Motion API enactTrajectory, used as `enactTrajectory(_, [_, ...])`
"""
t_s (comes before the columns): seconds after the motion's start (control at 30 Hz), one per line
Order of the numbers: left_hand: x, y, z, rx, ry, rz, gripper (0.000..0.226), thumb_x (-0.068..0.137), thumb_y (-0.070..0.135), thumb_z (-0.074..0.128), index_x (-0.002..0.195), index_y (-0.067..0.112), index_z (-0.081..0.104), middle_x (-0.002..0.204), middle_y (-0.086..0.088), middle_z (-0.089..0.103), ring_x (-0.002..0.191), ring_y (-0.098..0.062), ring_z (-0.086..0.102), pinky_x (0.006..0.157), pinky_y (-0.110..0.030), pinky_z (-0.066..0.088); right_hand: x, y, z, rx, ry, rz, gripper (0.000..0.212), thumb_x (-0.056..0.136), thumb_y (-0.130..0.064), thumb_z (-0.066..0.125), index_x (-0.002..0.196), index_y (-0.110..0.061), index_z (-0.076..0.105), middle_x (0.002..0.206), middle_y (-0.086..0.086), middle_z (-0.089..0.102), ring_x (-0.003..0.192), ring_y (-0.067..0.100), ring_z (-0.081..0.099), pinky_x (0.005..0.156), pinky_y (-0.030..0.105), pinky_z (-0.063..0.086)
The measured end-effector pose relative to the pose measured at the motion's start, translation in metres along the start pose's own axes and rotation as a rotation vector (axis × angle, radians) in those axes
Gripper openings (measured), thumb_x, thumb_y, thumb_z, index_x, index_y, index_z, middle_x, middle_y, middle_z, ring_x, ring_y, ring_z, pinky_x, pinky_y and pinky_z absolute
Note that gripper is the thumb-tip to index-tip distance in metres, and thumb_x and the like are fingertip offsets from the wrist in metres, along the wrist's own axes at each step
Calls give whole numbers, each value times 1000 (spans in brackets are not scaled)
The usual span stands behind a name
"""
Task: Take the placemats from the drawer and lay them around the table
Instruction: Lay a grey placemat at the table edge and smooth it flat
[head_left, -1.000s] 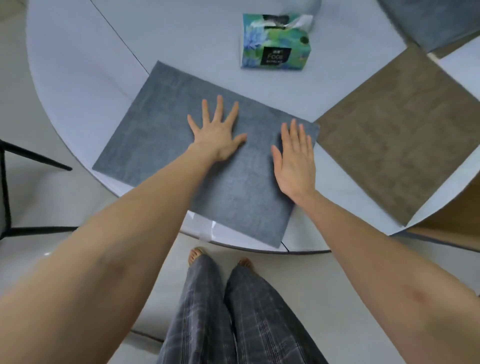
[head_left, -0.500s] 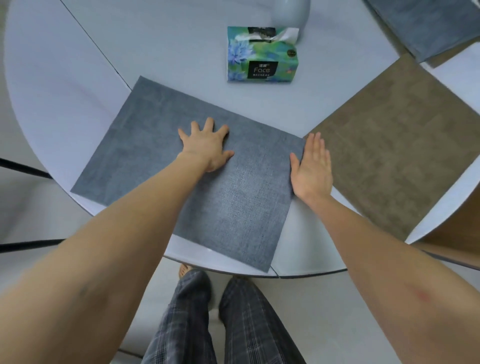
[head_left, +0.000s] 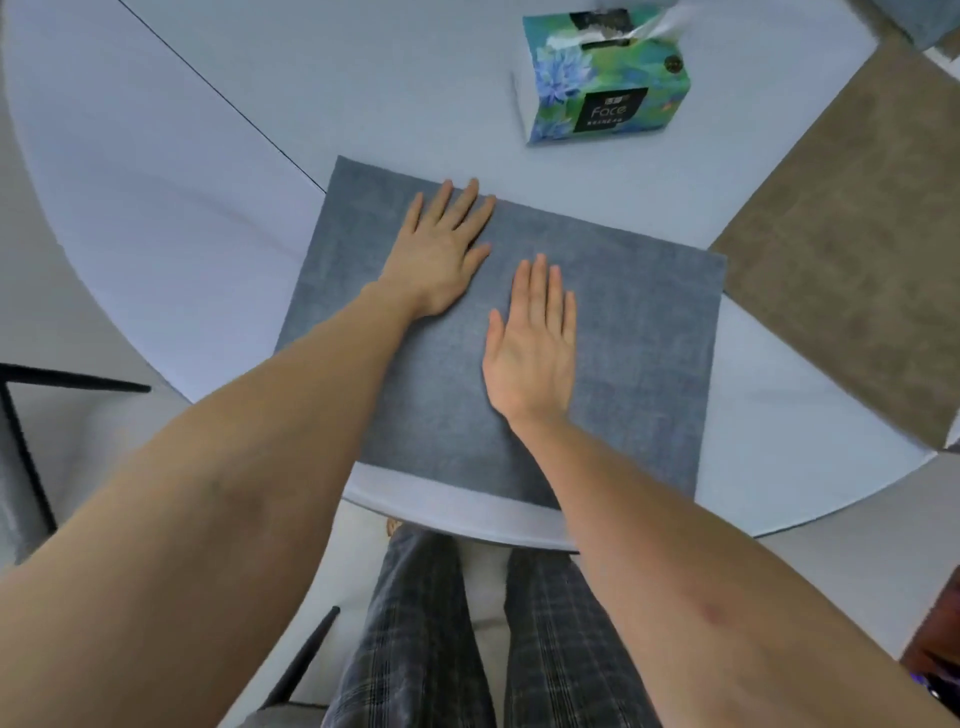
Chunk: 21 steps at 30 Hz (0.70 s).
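L hand (head_left: 444, 254): flat, palm down on the blue-grey placemat (head_left: 639, 364), fingers straight and slightly spread, tips near the mat's far edge. Grips nothing; rests on the fabric only. Forearm runs back toward the camera across the mat's near-left part and over the table rim.

R hand (head_left: 530, 345): also flat, palm down, fingers straight and held close together, thumb out to the left. Sits on the mat's middle, just beside and nearer the camera than the L hand; the two are apart, not touching. Holds nothing. R forearm crosses the mat's near edge.

Blue-grey placemat: lies flat on the round white table (head_left: 156, 208), close to the near rim, a narrow strip of tabletop showing between mat edge and rim. Far-left corner meets a dark seam line that runs across the tabletop.

Brown placemat (head_left: 857, 249): on the table to the right, set at an angle; its near corner is just beside the blue-grey mat's far-right corner. Whether they touch: cannot tell.

Third mat, grey (head_left: 904, 21): only a corner in view at top right, partly over the brown one.

Tissue box (head_left: 605, 78): green/blue floral print, upright beyond the blue-grey mat, apart from it, a tissue sticking out of the top.

Below the rim: person's plaid trousers (head_left: 431, 623) and pale floor. Black chair frame (head_left: 31, 395) at left, off the table.
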<state>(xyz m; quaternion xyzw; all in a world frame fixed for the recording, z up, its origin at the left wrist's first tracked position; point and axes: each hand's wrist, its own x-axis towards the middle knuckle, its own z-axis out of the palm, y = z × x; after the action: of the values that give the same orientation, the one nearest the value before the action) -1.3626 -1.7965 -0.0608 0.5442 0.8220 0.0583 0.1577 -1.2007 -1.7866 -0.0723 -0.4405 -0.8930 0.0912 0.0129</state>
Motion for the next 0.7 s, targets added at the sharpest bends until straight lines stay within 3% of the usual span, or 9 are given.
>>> enactTrajectory(0.13, [-17, -38, -4, 39, 59, -111, 68, 99, 56, 21, 155, 22, 3, 163, -3, -4, 150, -26, -6, 122, -41, -4, 0, 0, 0, -46, 13, 6, 59, 100, -37, 23, 152, -9, 18, 160, 8, 15, 149, 21, 12, 122, 37, 8])
enactTrajectory(0.4, [-31, -75, -10, 6, 118, -411, 80, 96, 60, 15, 154, 7, -1, 162, -12, -3, 150, -25, -4, 122, -40, -3, -2, -5, -1, -68, 35, 31, 58, 101, -36, 21, 152, -10, 16, 160, 8, 15, 149, 23, 12, 122, 39, 8])
enactTrajectory(0.47, [-42, -61, -6, 59, 108, -367, 76, 97, 56, 12, 154, 6, 0, 162, -14, -3, 150, -29, -5, 122, -43, -2, -3, -6, -1, -71, 40, 32, 58, 101, -36, 19, 153, -10, 15, 160, 7, 14, 149, 22, 11, 122, 39, 8])
enactTrajectory(0.57, [-84, -43, 12, 94, 82, -7, 70, 99, 53, 14, 155, 12, 4, 163, -8, 0, 150, -25, -2, 122, -41, 0, -4, -6, -1, -68, 43, 29, 59, 101, -37, 18, 153, -11, 14, 161, 6, 13, 149, 21, 10, 122, 38, 6])
enactTrajectory(0.6, [-98, -49, 15, 82, 72, 37, 70, 99, 53, 16, 155, 13, 5, 163, -6, 1, 150, -24, 0, 122, -40, 0, -4, -5, -2, -67, 43, 30, 59, 101, -38, 17, 153, -11, 13, 161, 6, 12, 149, 21, 9, 122, 38, 6])
enactTrajectory(0.7, [-128, -81, 15, 52, 123, -196, 69, 99, 51, 19, 155, 13, 6, 163, -7, 3, 150, -25, 2, 122, -41, 2, -3, -6, -3, -63, 41, 26, 59, 101, -38, 17, 153, -12, 13, 161, 6, 12, 149, 21, 9, 122, 38, 6])
